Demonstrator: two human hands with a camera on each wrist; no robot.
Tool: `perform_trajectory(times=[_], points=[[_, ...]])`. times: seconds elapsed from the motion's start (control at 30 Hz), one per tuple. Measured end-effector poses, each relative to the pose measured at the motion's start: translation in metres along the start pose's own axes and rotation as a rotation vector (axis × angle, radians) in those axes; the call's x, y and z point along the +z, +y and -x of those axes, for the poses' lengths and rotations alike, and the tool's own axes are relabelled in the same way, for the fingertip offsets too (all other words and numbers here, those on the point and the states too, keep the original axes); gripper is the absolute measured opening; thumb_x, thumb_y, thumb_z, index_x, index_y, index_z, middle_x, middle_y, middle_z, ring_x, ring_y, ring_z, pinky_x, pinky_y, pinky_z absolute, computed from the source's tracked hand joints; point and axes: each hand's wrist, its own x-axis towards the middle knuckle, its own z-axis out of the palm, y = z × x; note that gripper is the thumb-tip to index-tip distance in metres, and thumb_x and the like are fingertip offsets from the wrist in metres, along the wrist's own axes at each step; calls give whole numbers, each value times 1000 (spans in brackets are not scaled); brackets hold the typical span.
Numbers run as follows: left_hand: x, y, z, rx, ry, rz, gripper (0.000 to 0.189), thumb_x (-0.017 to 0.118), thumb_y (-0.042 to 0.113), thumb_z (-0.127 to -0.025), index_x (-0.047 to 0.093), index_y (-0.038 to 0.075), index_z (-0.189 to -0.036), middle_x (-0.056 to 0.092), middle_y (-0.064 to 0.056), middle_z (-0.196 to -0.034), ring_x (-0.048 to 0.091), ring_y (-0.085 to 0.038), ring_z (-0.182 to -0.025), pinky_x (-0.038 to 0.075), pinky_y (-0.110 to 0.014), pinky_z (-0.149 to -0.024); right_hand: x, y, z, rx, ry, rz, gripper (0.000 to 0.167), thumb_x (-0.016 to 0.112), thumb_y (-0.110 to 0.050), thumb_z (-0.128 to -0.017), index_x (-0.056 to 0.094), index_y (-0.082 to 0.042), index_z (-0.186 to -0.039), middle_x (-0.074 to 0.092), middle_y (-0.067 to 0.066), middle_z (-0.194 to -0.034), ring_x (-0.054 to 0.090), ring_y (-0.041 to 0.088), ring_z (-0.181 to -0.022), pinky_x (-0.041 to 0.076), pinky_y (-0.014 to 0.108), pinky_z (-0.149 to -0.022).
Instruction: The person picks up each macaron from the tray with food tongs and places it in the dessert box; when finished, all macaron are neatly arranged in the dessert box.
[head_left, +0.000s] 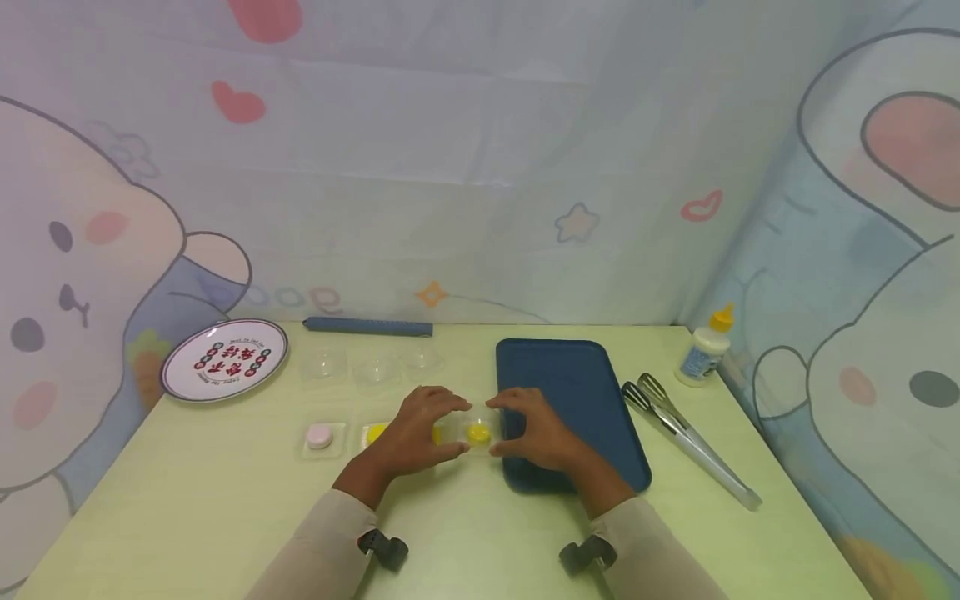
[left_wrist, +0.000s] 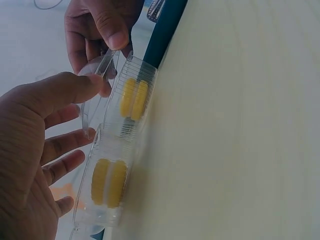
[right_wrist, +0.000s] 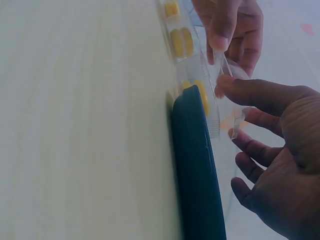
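A clear plastic lid [left_wrist: 86, 117] with a domed middle is pinched at its edges between my left hand [head_left: 408, 429] and my right hand [head_left: 542, 432]. The two hands face each other, thumbs toward me. Just under the lid, apart from it in the wrist views, lies a clear base holding a yellow macaron [head_left: 478, 434]. Beside it on the left is another base with a yellow macaron [left_wrist: 108, 183], mostly behind my left hand in the head view. Further left sit a yellow macaron [head_left: 376, 432], partly covered by that hand, and a pink macaron [head_left: 318, 436], each on a clear base.
Behind the macarons stand clear domed lids [head_left: 377, 369]. A dark blue tray [head_left: 570, 367] lies under my right hand, with metal tongs [head_left: 697, 446] and a glue bottle [head_left: 703, 350] to its right. A white plate [head_left: 225, 385] and a blue-grey bar [head_left: 367, 326] are at the back left.
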Motion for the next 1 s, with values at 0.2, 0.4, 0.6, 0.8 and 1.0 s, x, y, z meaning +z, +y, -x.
perform_trajectory(times=[0.2, 0.4, 0.6, 0.8, 1.0], points=[[2, -4, 0, -27, -16, -2, 55, 89, 22, -89, 71, 7, -139, 72, -13, -139, 54, -42, -142, 35, -75, -121, 1, -1, 0, -2, 2, -9, 67, 95, -18, -86, 68, -7, -146, 59, 17, -156, 42, 43, -150, 41, 75, -119], [2, -4, 0, -55, -43, 33, 55, 88, 20, -90, 69, 6, -141, 71, -13, -143, 50, -43, -148, 17, -83, -127, 2, -2, 0, 18, -4, -17, 68, 95, -19, -86, 68, -7, -147, 58, 17, -156, 41, 44, -151, 40, 76, -119], [2, -3, 0, -63, -41, -12, 55, 89, 23, -90, 71, 7, -139, 73, -11, -143, 49, -42, -152, 11, -86, -126, 5, 3, -1, 16, -4, 0, 67, 95, -20, -87, 68, -9, -147, 58, 15, -156, 41, 43, -151, 40, 75, -119], [4, -5, 0, -66, -42, -46, 53, 89, 24, -90, 73, 7, -137, 72, -11, -144, 47, -42, -154, 10, -88, -124, 7, 6, -1, 10, 5, -12, 66, 95, -19, -86, 69, -10, -146, 59, 14, -154, 41, 43, -151, 38, 76, -120], [5, -7, -1, -84, -54, -68, 52, 89, 26, -91, 75, 7, -137, 72, -10, -146, 45, -43, -156, 8, -90, -123, 9, 9, 0, 11, 8, -5, 64, 94, -19, -87, 70, -11, -146, 60, 14, -154, 42, 43, -149, 37, 76, -120]])
